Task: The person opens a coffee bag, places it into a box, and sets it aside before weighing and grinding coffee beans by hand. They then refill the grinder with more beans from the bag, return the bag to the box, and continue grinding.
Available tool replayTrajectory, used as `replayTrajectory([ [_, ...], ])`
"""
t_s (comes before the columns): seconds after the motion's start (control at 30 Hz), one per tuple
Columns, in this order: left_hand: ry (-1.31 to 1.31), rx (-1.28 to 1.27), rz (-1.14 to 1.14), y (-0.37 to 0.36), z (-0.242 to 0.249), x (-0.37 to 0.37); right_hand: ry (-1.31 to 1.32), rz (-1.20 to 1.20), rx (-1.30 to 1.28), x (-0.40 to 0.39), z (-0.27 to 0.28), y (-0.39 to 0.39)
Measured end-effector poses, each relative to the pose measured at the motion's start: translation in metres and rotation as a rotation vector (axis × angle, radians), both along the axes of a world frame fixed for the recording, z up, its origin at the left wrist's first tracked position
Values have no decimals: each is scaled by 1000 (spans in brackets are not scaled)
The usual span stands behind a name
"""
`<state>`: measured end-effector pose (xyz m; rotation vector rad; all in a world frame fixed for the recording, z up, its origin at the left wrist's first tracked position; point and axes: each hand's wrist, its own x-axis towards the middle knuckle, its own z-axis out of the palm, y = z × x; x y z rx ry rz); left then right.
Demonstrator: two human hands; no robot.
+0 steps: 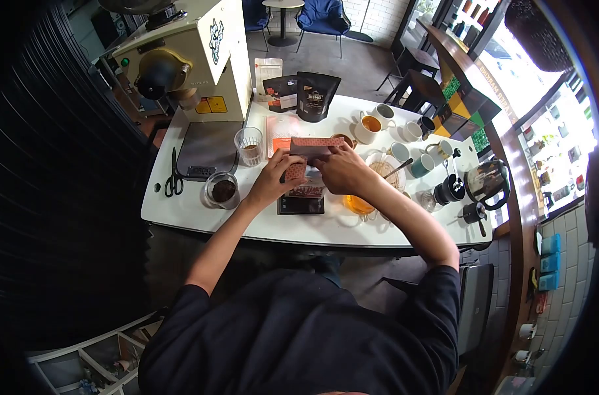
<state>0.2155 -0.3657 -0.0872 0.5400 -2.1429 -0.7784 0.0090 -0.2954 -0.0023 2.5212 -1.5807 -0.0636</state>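
Observation:
Both my hands hold a pink patterned bag (318, 143) above a black scale (300, 205) near the front edge of the white table. My left hand (273, 176) is closed around the bag's left side. With its fingers bent against the upper right of the bag, my right hand (342, 170) grips it too. A clear container with reddish print (307, 191) shows below the bag, on the scale. Left of it stands a glass jar of dark grounds (223, 191). To the right, a glass vessel of amber liquid (358, 205) is partly covered by my right forearm.
A large grinder (200, 66) stands at the back left. Scissors (174, 176) and a ribbed glass (249, 146) lie on the left side. Black coffee bags (316, 97) stand behind my hands. Several cups (369, 125), a moka pot (474, 212) and a kettle (487, 183) are on the right.

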Motion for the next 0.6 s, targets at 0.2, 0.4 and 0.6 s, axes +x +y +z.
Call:
replayTrajectory([
  [0.2, -100, -22, -17, 1, 7, 3, 57, -121, 431, 11, 11, -23],
  [0.4, -92, 126, -10, 4, 3, -5, 119, -31, 554, 24, 29, -30],
  [0.6, -50, 220, -28, -8, -1, -1, 314, -106, 621, 21, 26, -38],
])
